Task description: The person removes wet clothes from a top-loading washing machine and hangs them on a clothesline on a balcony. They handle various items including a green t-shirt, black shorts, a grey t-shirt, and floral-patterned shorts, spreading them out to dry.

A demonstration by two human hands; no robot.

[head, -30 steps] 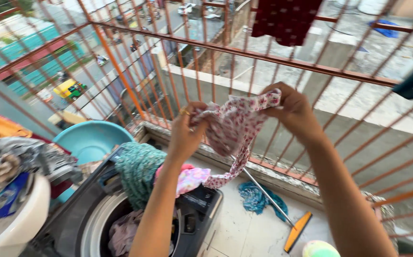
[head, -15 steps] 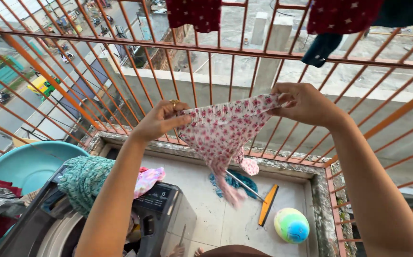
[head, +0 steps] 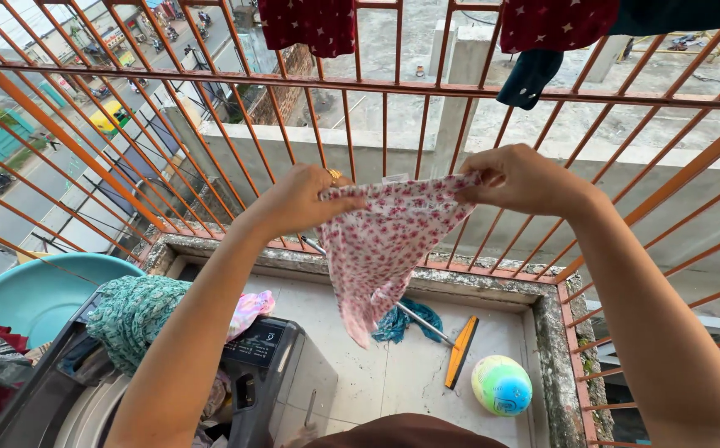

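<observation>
Both my hands hold up a small white garment with a pink flower print (head: 385,241), stretched between them in front of the orange railing (head: 426,90). My left hand (head: 297,199), with a ring on a finger, pinches its left top corner. My right hand (head: 522,178) pinches the right top corner. The cloth hangs down in a point above the balcony floor.
A top-loading washing machine (head: 273,369) stands at lower left, with a teal cloth (head: 131,307) and a pink cloth (head: 248,309) draped over it. A turquoise tub (head: 32,290) is at left. On the floor lie a squeegee (head: 462,350), a blue rag (head: 401,322) and a green-blue ball (head: 502,385). Dark red clothes (head: 310,23) hang above.
The flowered garment was bunched a second ago and is now spread flat between my hands. The view has tilted toward the railing and floor; my left hand has risen a little.
</observation>
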